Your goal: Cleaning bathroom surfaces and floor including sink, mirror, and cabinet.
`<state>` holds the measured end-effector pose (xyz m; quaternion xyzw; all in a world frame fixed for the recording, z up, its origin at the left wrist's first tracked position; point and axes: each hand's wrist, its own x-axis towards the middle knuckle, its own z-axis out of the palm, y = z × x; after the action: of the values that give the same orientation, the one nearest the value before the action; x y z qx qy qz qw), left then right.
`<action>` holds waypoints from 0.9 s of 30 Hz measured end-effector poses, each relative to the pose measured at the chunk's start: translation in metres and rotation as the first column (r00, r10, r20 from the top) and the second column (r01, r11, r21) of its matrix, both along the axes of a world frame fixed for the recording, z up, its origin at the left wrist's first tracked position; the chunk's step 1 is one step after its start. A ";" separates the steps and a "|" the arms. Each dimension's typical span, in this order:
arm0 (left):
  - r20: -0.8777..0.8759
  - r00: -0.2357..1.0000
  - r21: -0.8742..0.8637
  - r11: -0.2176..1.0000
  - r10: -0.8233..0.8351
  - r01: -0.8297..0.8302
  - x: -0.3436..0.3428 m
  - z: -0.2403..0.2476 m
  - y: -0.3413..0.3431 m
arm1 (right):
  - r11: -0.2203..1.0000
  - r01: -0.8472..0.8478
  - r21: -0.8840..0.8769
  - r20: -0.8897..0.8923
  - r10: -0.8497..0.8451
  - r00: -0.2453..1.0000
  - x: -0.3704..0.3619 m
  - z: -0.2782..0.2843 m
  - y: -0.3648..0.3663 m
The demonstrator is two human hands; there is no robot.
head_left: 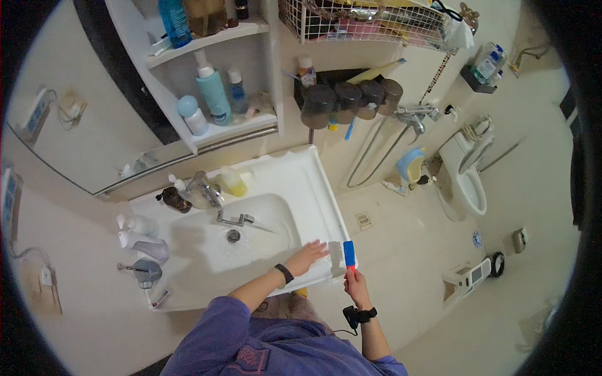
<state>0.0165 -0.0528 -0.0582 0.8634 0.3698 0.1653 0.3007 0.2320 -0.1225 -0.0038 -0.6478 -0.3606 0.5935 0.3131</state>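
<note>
My right hand (pixel 356 287) is closed round the red handle of a tool with a flat blue rectangular head (pixel 349 254). It holds the tool upright by the right edge of the white washbasin (pixel 320 207); whether the head touches the rim, I cannot tell. My left hand (pixel 307 257) is over the basin's right ledge with fingers stretched out and nothing in them. Left of it is the bowl, with a round drain (pixel 233 236). The metal faucet (pixel 204 190) has a jointed spout (pixel 235 219), from which a thin stream of water seems to run.
Several bottles, including a dark one (pixel 174 199) and a yellow one (pixel 233 182), line the basin's back and left edges. Above are a toiletry shelf (pixel 210 47), dark cups (pixel 320 103) and a wire basket (pixel 370 28). A toilet (pixel 467 182) stands at the far right.
</note>
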 end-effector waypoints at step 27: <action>0.231 -0.127 -0.936 0.256 0.965 0.243 -0.110 -0.007 0.047 | 0.995 -0.105 0.005 -0.024 0.105 0.994 -0.021 0.012 0.001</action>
<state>-0.0937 -0.0060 -0.0652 0.0095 0.3918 0.5740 0.7189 0.2113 -0.1215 0.0081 -0.6204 -0.3914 0.6161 0.2871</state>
